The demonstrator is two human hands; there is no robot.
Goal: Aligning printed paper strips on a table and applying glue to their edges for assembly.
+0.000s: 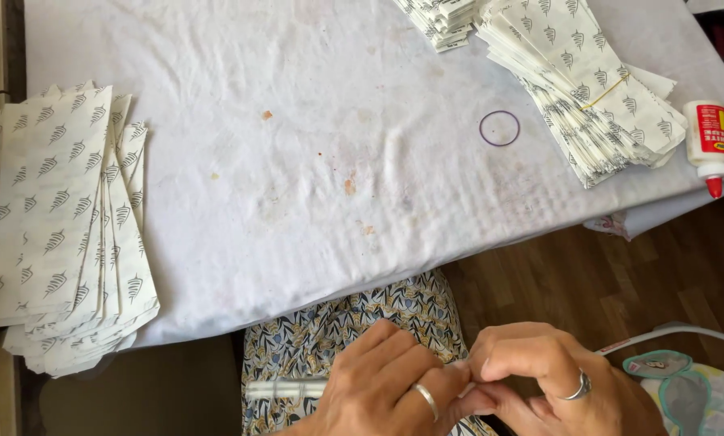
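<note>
Hands meet low over the lap, below the counter edge. The left hand and right hand press fingertips together, pinching a small white thing hardly visible between them. A white tube lies horizontal, just left of the left hand.

Paper stack left on table, glue bottle far right
</note>
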